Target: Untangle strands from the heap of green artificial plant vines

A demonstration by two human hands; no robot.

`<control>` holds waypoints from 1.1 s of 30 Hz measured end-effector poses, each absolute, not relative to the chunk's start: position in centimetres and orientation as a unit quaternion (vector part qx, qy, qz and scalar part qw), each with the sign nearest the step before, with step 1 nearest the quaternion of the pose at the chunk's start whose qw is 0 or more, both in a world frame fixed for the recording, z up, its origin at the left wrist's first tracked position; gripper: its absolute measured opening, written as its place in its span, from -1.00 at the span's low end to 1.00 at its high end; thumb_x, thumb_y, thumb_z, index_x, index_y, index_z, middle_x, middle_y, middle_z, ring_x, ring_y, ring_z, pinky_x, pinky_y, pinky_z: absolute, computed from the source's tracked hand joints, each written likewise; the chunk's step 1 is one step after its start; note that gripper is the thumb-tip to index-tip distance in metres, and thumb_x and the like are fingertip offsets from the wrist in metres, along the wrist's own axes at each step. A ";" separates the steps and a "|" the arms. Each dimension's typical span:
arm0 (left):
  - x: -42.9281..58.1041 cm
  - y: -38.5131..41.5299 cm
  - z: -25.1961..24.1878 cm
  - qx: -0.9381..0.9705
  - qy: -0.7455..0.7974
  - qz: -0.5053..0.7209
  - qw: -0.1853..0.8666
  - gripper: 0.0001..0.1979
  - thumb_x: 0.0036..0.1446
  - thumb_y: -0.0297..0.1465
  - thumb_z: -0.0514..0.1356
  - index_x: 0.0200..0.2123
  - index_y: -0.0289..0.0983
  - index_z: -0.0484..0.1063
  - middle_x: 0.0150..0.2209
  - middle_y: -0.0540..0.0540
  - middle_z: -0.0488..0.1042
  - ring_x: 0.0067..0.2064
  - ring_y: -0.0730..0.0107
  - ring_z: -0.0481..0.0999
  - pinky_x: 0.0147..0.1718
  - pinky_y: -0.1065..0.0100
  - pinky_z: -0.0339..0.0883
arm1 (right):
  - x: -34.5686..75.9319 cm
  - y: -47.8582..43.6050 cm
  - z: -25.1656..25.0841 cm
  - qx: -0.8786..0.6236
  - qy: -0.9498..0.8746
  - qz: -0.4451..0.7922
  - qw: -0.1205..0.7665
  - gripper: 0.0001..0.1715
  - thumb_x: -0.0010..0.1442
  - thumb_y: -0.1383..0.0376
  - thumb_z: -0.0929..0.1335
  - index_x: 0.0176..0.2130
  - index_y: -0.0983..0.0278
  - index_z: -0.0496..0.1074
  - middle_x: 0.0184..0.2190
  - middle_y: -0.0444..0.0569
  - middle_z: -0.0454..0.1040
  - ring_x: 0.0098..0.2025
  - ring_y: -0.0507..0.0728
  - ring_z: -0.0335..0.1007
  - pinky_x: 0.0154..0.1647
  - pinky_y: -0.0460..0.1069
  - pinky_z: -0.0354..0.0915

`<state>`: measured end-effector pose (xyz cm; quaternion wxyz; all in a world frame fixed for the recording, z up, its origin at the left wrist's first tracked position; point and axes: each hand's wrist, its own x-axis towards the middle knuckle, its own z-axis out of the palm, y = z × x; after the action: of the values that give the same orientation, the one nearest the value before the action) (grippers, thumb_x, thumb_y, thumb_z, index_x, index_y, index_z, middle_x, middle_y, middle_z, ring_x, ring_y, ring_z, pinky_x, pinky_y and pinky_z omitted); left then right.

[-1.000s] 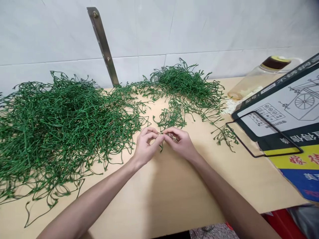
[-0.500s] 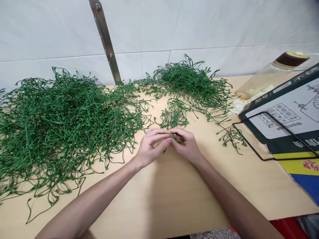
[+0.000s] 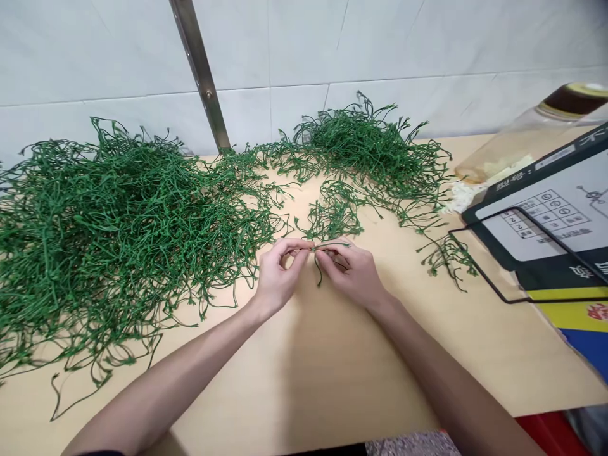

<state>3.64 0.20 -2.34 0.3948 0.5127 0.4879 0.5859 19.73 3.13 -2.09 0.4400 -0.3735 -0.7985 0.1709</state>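
Observation:
Between my two hands is a thin green plastic stem (image 3: 318, 271), one end of it hanging down and another strand running over the right fingers. My left hand (image 3: 281, 269) pinches it with thumb and forefinger. My right hand (image 3: 350, 269) is closed on it too, its fingertips almost meeting the left ones. Just beyond the fingers lies a small cluster of similar green stems (image 3: 335, 212). A large tangled heap of green stems (image 3: 118, 221) spreads at the left, and a smaller heap (image 3: 365, 149) lies at the back.
On the right, a printed cardboard box (image 3: 546, 221) leans with a black wire frame (image 3: 489, 282) before it. Behind it tilts a clear bottle (image 3: 517, 142) with a dark cap, near white bits (image 3: 463, 196). A metal bracket (image 3: 202, 76) stands against the tiled wall (image 3: 389, 44).
My fingertips have drawn into pinches around the stem, and one end now hangs down between the hands. The view has shifted slightly. The heaps lie as before.

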 end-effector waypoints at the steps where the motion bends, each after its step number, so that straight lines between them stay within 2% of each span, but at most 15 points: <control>1: 3.7 0.2 -2.1 0.505 0.485 0.592 0.398 -0.92 0.14 -0.42 0.26 -0.29 -0.27 0.54 -0.23 -0.12 0.61 -0.18 0.38 0.58 -0.12 0.36 0.43 | 19.8 3.2 -2.1 -0.381 -0.794 0.170 0.442 -0.91 0.25 0.33 0.35 -0.30 0.21 0.49 -0.44 -0.07 0.54 -0.42 0.10 0.42 -0.41 -0.01 0.36; 5: 3.7 0.2 -1.7 0.491 0.476 0.601 0.413 -0.93 0.09 -0.40 0.30 -0.33 -0.28 0.53 -0.27 -0.10 0.63 -0.21 0.37 0.61 -0.12 0.36 0.46 | 20.0 3.4 -1.9 -0.356 -0.804 0.144 0.455 -0.89 0.27 0.35 0.33 -0.28 0.22 0.48 -0.42 -0.05 0.56 -0.39 0.10 0.43 -0.32 0.02 0.37; 8: 3.7 0.2 -1.9 0.492 0.469 0.588 0.440 -0.89 0.08 -0.39 0.31 -0.29 -0.29 0.54 -0.28 -0.10 0.63 -0.23 0.39 0.61 -0.15 0.38 0.47 | 20.1 3.7 -1.9 -0.336 -0.812 0.132 0.458 -0.89 0.28 0.36 0.33 -0.27 0.23 0.47 -0.37 -0.02 0.57 -0.32 0.13 0.45 -0.23 0.06 0.37; 12: 3.6 0.3 -2.0 0.481 0.466 0.564 0.483 -0.80 0.08 -0.37 0.32 -0.21 -0.30 0.50 -0.32 -0.08 0.60 -0.32 0.44 0.59 -0.24 0.42 0.46 | 20.1 3.9 -2.1 -0.324 -0.827 0.146 0.435 -0.87 0.30 0.37 0.30 -0.26 0.23 0.45 -0.35 0.00 0.56 -0.27 0.14 0.44 -0.21 0.06 0.36; 17: 3.6 0.4 -2.1 0.492 0.465 0.560 0.478 -0.82 0.15 -0.34 0.26 -0.20 -0.27 0.39 -0.26 -0.06 0.54 -0.35 0.51 0.57 -0.31 0.46 0.41 | 20.1 3.7 -2.1 -0.297 -0.839 0.163 0.425 -0.83 0.33 0.37 0.27 -0.26 0.21 0.45 -0.30 0.00 0.58 -0.26 0.13 0.46 -0.17 0.09 0.36; 21: 3.6 0.2 -2.6 0.516 0.455 0.538 0.488 -0.81 0.23 -0.32 0.18 -0.12 -0.22 0.29 -0.31 -0.03 0.55 -0.30 0.48 0.57 -0.23 0.43 0.40 | 20.2 3.7 -2.1 -0.283 -0.840 0.175 0.428 -0.80 0.35 0.36 0.26 -0.26 0.20 0.45 -0.29 0.00 0.59 -0.24 0.13 0.48 -0.14 0.10 0.39; 26: 3.6 0.1 -2.9 0.545 0.433 0.534 0.480 -0.86 0.29 -0.35 0.10 -0.09 -0.19 0.25 -0.09 -0.12 0.54 -0.17 0.49 0.55 -0.08 0.37 0.37 | 20.3 3.8 -2.3 -0.282 -0.835 0.180 0.437 -0.85 0.33 0.38 0.28 -0.22 0.20 0.45 -0.29 -0.01 0.58 -0.21 0.14 0.48 -0.13 0.09 0.41; 29: 3.6 0.1 -2.8 0.545 0.410 0.550 0.483 -0.89 0.30 -0.36 0.09 -0.11 -0.19 0.27 -0.09 -0.12 0.52 -0.08 0.45 0.54 0.00 0.33 0.34 | 20.3 3.7 -2.4 -0.289 -0.831 0.186 0.436 -0.87 0.32 0.38 0.29 -0.21 0.19 0.44 -0.29 -0.02 0.57 -0.20 0.13 0.48 -0.15 0.06 0.42; 33: 3.5 0.1 -2.4 0.524 0.413 0.579 0.468 -0.85 0.22 -0.36 0.20 -0.18 -0.21 0.28 -0.17 -0.09 0.52 -0.14 0.45 0.52 -0.12 0.40 0.36 | 20.3 3.7 -2.6 -0.309 -0.825 0.193 0.432 -0.91 0.31 0.34 0.31 -0.22 0.20 0.44 -0.32 -0.03 0.54 -0.26 0.12 0.47 -0.23 0.01 0.42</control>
<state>3.52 0.08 -2.35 0.4676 0.5242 0.4133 0.5794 20.29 3.65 -2.61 0.4316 -0.3092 -0.8250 0.1935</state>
